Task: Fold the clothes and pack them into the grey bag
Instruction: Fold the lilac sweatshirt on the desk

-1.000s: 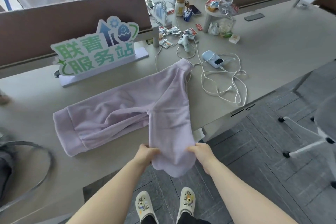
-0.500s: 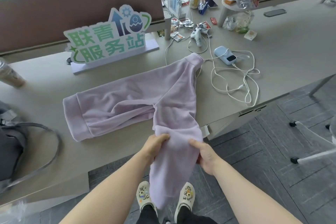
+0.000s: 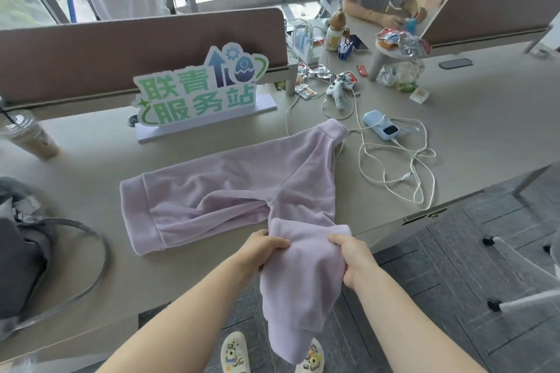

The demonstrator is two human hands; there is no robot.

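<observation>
at the left edge of the desk (image 3: 472,106) sat the grey bag (image 3: 21,263); what was inside it could not be told. the lilac sweatshirt (image 3: 230,191) lay flat on the desk, one sleeve hanging over the near edge. the left hand (image 3: 260,251) and the right hand (image 3: 353,257) each pinched that sleeve, fingers curled around the cloth.

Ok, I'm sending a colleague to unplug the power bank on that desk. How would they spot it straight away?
Start at the green and white sign standing on the long grey desk and look right, past the far sleeve of the lilac sweatshirt. The power bank lies there among looping white cables. It is the only pale blue, rounded block, with a small dark screen.
</observation>
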